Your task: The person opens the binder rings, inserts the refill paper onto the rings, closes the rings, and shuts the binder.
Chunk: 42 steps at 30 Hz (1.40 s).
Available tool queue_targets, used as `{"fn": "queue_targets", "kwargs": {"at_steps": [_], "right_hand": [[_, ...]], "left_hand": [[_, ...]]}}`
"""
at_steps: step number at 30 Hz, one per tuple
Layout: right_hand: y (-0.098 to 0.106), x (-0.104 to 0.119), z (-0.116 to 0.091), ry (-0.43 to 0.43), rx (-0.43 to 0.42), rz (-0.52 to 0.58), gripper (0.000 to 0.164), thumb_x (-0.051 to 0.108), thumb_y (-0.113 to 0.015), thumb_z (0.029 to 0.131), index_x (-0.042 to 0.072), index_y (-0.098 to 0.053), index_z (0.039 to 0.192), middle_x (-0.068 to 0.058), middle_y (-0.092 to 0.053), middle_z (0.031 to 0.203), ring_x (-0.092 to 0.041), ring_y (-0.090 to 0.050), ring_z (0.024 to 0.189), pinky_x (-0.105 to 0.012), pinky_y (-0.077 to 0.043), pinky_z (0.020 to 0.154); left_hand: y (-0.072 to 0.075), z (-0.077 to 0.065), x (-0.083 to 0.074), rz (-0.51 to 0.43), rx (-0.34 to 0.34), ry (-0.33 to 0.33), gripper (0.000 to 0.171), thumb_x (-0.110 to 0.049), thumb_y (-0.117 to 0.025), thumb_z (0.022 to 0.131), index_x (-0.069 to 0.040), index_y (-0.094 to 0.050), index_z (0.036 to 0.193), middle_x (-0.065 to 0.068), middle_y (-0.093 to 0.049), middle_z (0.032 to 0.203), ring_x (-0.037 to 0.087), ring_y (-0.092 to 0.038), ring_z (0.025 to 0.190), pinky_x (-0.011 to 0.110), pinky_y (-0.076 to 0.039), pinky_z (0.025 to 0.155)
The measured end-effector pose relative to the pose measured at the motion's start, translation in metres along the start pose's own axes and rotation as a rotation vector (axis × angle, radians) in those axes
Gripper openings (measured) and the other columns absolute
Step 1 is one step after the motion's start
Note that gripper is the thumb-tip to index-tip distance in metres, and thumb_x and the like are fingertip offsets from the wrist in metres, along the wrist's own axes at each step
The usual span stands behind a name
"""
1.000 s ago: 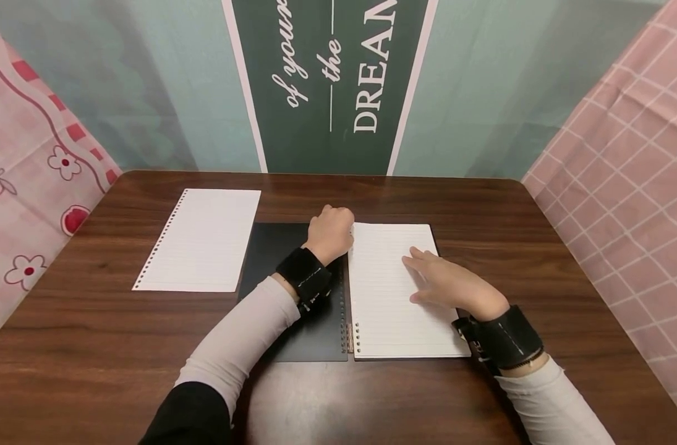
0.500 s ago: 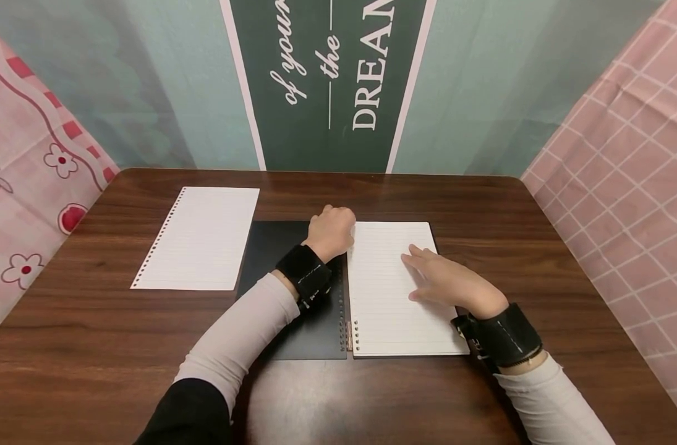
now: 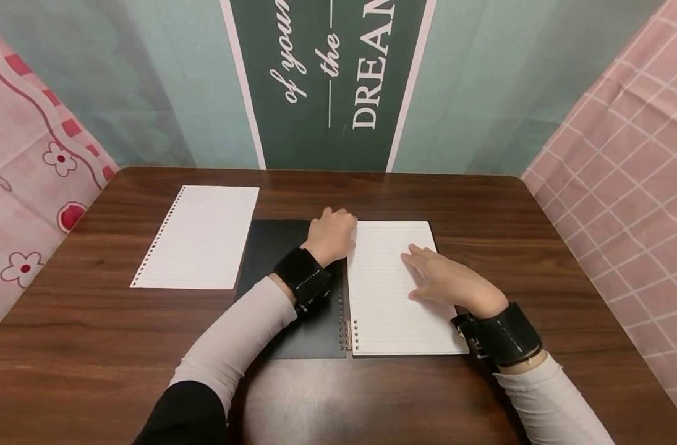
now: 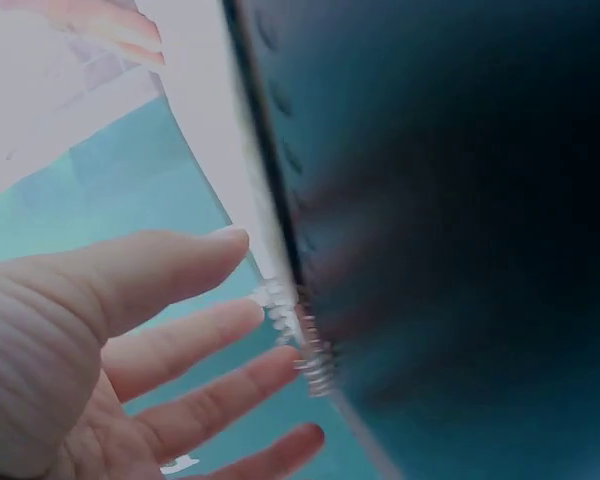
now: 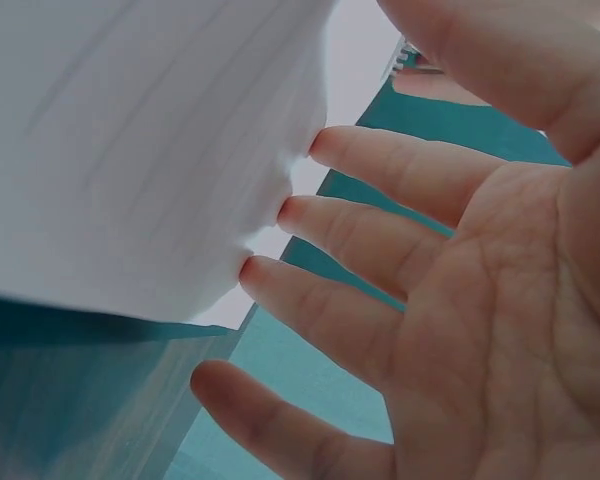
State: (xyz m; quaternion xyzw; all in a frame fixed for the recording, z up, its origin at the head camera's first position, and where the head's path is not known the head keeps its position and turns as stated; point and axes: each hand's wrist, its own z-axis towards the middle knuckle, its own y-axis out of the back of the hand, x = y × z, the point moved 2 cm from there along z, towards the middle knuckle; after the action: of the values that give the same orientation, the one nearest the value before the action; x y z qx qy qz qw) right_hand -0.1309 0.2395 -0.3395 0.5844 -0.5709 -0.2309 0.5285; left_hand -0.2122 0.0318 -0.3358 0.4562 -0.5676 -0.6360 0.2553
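From far I saw the left hand (image 3: 331,238), fingers loose, at metal coils (image 4: 318,370); the right hand (image 3: 449,283), straight-fingered, touched lined paper (image 3: 385,306).

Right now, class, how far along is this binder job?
Done: the binder lies open. In hand: the left hand is at the far rings, the right hand touches the lined pages. Remaining, perhaps: the loose punched sheet, lying apart on the table.

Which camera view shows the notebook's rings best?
The left wrist view, because the rings appear largest there, beside the left hand. The head view shows them small, upper ones hidden by this hand; the right wrist view shows only a piece near its top.
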Motion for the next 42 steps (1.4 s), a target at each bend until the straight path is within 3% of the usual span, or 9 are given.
{"fn": "queue_targets", "kwargs": {"at_steps": [7,14,19,27,32,35,38,42], "right_hand": [[-0.001,0.002,0.002,-0.001,0.002,-0.021,0.078,0.022,-0.076,0.087,-0.003,-0.037,0.15,-0.028,-0.023,0.16,-0.051,-0.023,0.146,-0.062,-0.026,0.115],[-0.001,0.003,0.0,-0.003,-0.004,-0.017,0.077,0.019,-0.075,0.087,-0.004,-0.037,0.15,-0.029,-0.023,0.16,-0.051,-0.023,0.146,-0.063,-0.027,0.114],[-0.001,0.004,-0.001,-0.006,0.0,-0.008,0.077,0.019,-0.075,0.088,-0.004,-0.036,0.15,-0.028,-0.022,0.16,-0.051,-0.022,0.146,-0.063,-0.026,0.115],[0.002,0.003,-0.001,0.011,-0.011,-0.005,0.073,0.022,-0.073,0.089,-0.003,-0.039,0.149,-0.03,-0.025,0.159,-0.052,-0.024,0.145,-0.063,-0.028,0.113],[0.009,0.005,0.002,0.099,-0.091,0.003,0.063,0.021,-0.07,0.091,-0.004,-0.047,0.143,-0.032,-0.036,0.153,-0.049,-0.034,0.142,-0.06,-0.031,0.113],[0.017,0.009,0.006,0.133,-0.147,0.015,0.056,0.02,-0.068,0.093,-0.003,-0.05,0.141,-0.029,-0.044,0.149,-0.045,-0.041,0.139,-0.058,-0.035,0.111],[0.025,0.016,0.012,0.128,-0.184,0.037,0.052,0.021,-0.066,0.096,0.0,-0.051,0.141,-0.024,-0.051,0.145,-0.041,-0.047,0.136,-0.057,-0.039,0.109],[0.034,0.031,0.026,0.123,-0.216,0.052,0.048,0.022,-0.063,0.097,0.001,-0.054,0.139,-0.022,-0.059,0.138,-0.04,-0.054,0.129,-0.056,-0.044,0.104]], "left_hand": [[0.008,-0.029,-0.01,0.012,0.045,-0.073,0.037,-0.021,-0.067,0.095,-0.011,-0.064,0.131,0.01,-0.064,0.126,0.035,-0.058,0.113,0.049,-0.052,0.081],[-0.001,-0.058,-0.033,0.135,0.086,-0.208,0.014,-0.02,-0.071,0.09,-0.013,-0.071,0.101,0.003,-0.068,0.099,0.025,-0.062,0.088,0.04,-0.053,0.064],[-0.007,-0.075,-0.041,0.183,0.096,-0.263,0.006,-0.014,-0.072,0.085,-0.015,-0.069,0.09,0.001,-0.066,0.09,0.022,-0.059,0.079,0.035,-0.047,0.056],[-0.006,-0.096,-0.035,0.112,0.092,-0.278,0.008,-0.015,-0.075,0.084,-0.018,-0.068,0.085,-0.004,-0.061,0.083,0.02,-0.055,0.081,0.03,-0.041,0.054],[0.002,-0.108,-0.025,0.043,0.068,-0.269,0.016,-0.02,-0.073,0.087,-0.019,-0.061,0.077,-0.007,-0.052,0.076,0.017,-0.049,0.075,0.027,-0.038,0.055],[0.011,-0.107,-0.018,-0.006,0.063,-0.246,0.017,-0.025,-0.071,0.09,-0.019,-0.061,0.077,-0.004,-0.053,0.075,0.016,-0.05,0.073,0.028,-0.04,0.059],[0.024,-0.101,-0.011,-0.064,0.048,-0.205,0.012,-0.027,-0.069,0.093,-0.016,-0.07,0.091,-0.002,-0.065,0.086,0.013,-0.058,0.076,0.029,-0.047,0.065],[0.039,-0.093,-0.003,-0.152,0.019,-0.124,0.022,-0.03,-0.068,0.094,-0.016,-0.073,0.109,-0.002,-0.072,0.099,0.01,-0.063,0.083,0.03,-0.052,0.071]]}}
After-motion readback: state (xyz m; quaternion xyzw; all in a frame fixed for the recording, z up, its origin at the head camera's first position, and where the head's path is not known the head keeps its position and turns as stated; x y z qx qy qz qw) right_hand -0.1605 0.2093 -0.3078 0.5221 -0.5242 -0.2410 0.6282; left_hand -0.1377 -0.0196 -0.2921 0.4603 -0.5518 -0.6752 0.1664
